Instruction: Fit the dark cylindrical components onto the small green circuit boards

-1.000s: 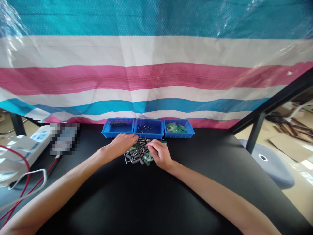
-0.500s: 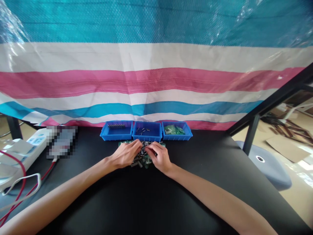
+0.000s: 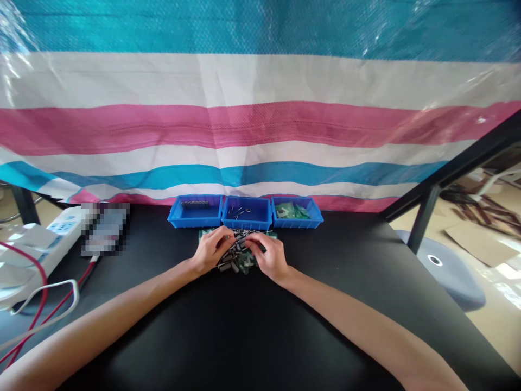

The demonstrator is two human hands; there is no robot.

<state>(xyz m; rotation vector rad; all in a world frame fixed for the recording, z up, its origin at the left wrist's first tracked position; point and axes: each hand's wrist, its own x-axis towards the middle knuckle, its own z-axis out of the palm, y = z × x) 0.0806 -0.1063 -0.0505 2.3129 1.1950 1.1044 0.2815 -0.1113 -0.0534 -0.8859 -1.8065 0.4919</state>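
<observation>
Left hand (image 3: pixel 214 251) and right hand (image 3: pixel 269 256) curl half-closed over small grey cylinders (image 3: pixel 226 266) and green pieces (image 3: pixel 246 263), toward black bench (image 3: pixel 244 336) far edge; grip unclear.

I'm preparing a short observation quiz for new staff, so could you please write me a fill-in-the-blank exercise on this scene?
Behind the pile of small parts stand ____ blue bins in a row.
Of these bins, the one with green pieces is at the person's ____ end.
The white power strip lies on the person's ____ side.
The left hand and right hand are at the pile, on a tabletop coloured ____.

Missing words: three; right; left; black.
</observation>
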